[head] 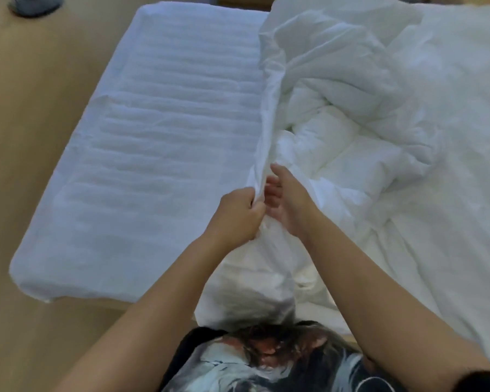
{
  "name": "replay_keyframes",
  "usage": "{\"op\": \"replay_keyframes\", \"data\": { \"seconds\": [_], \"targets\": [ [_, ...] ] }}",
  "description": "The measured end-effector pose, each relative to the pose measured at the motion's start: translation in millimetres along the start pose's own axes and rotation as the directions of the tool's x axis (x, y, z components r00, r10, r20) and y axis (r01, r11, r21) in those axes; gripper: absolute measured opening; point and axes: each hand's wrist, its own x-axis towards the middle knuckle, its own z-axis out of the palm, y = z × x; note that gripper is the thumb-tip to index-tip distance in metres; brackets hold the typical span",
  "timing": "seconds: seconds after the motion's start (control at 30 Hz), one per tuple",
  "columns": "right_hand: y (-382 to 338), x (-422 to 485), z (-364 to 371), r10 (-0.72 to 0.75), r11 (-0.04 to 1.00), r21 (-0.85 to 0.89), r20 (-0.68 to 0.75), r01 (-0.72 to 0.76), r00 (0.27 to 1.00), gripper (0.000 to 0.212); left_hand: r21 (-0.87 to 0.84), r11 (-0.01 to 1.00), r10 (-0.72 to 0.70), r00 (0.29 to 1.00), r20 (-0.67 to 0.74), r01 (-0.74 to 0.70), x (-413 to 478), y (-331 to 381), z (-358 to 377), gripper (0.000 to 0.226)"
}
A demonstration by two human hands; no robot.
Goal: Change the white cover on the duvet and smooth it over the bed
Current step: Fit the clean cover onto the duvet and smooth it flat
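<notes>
White cloth fills most of the frame. The white cover [269, 89] rises as a long crumpled fold from the centre of the frame to the upper middle. The quilted duvet [333, 138] lies bunched just to the right of that fold, with the cover wrapped loosely round it. Both lie on the right half of the bed [102, 250].

The left hand [238, 212], at the centre of the frame, grips the lower end of the fold, its fingers curled tight round a gathered edge of the cover. The right hand [287, 200] is just beside it on the right, palm turned toward the left hand, thumb up and fingers loosely extended, holding nothing. Its fingertips are close to the fold, but I cannot tell whether they touch it.

The left half of the bed shows a ribbed mattress pad [164, 128], flat, with its near corner at the lower left. More white cloth lies spread and creased down the right side of the frame and hangs over the near edge of the bed.

Tan floor [20, 114] runs along the left side. A dark object [33, 5], too blurred to name, sits at the upper left corner. A printed shirt [266, 366] shows at the bottom centre.
</notes>
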Motion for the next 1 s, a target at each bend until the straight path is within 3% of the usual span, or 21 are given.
{"op": "replay_keyframes", "data": {
  "seconds": [0.07, 0.17, 0.23, 0.3, 0.33, 0.4, 0.47, 0.53, 0.6, 0.67, 0.77, 0.83, 0.9, 0.93, 1.0],
  "targets": [
    [-14, 21, 13, 0.029, 0.982, -0.183, -0.089, -0.045, 0.996, 0.035, 0.058, 0.997, 0.045, 0.997, 0.068, -0.049, -6, -3, -4, 0.027],
    [-32, 42, 31, -0.113, 0.95, -0.309, -0.231, 0.037, 0.966, 0.016, 0.169, 0.981, 0.067, 0.981, 0.18, -0.098, 5, -6, -20, 0.033],
    [-49, 47, 35, -0.139, 0.985, -0.141, -0.313, 0.099, 0.939, 0.01, 0.262, 0.959, 0.044, 0.971, 0.235, -0.107, 20, -6, -30, 0.029],
    [-66, 45, 32, -0.134, 0.97, 0.151, -0.321, 0.19, 0.938, 0.008, 0.399, 0.91, 0.027, 0.976, 0.215, -0.113, 40, 1, -33, 0.014],
    [-72, 43, 27, -0.151, 0.946, 0.232, -0.301, 0.226, 0.942, 0.005, 0.448, 0.889, 0.02, 0.985, 0.174, -0.097, 50, 7, -34, 0.021],
    [-79, 31, 16, -0.191, 0.95, 0.194, -0.259, 0.245, 0.947, 0.006, 0.485, 0.87, 0.042, 0.993, 0.109, -0.09, 70, 26, -28, 0.056],
    [-79, 16, -2, -0.221, 0.953, 0.16, -0.213, 0.257, 0.952, 0.006, 0.481, 0.862, 0.142, 0.987, 0.078, -0.162, 84, 51, -12, 0.064],
    [-80, 12, -26, -0.214, 0.926, 0.279, -0.171, 0.255, 0.962, 0.015, 0.45, 0.851, 0.244, 0.963, 0.117, -0.271, 87, 74, 9, 0.04],
    [-83, 17, -53, -0.105, 0.867, 0.476, -0.115, 0.147, 0.988, 0.022, 0.397, 0.864, 0.281, 0.951, 0.131, -0.31, 79, 88, 25, 0.016],
    [-88, 27, -71, 0.02, 0.855, 0.519, -0.041, 0.004, 0.999, 0.026, 0.375, 0.874, 0.289, 0.951, 0.113, -0.31, 68, 90, 32, 0.032],
    [-104, 54, -72, 0.06, 0.922, 0.382, -0.003, -0.054, 0.998, 0.013, 0.374, 0.864, 0.32, 0.941, 0.105, -0.336, 53, 83, 31, 0.044],
    [-126, 71, -58, 0.05, 0.968, 0.248, -0.029, -0.041, 0.998, 0.018, 0.35, 0.875, 0.312, 0.942, 0.12, -0.334, 47, 81, 28, 0.044],
    [-148, 81, -41, 0.014, 0.958, 0.287, -0.039, -0.003, 0.999, 0.02, 0.305, 0.907, 0.265, 0.957, 0.12, -0.29, 50, 81, 23, 0.04],
    [-155, 86, -32, -0.051, 0.95, 0.306, -0.055, 0.065, 0.997, 0.017, 0.285, 0.924, 0.231, 0.966, 0.116, -0.255, 54, 82, 18, 0.036],
    [-167, 91, -18, -0.243, 0.952, 0.16, -0.122, 0.261, 0.962, 0.012, 0.173, 0.978, 0.101, 0.988, 0.115, -0.12, 67, 88, 5, 0.02]
  ]
}}
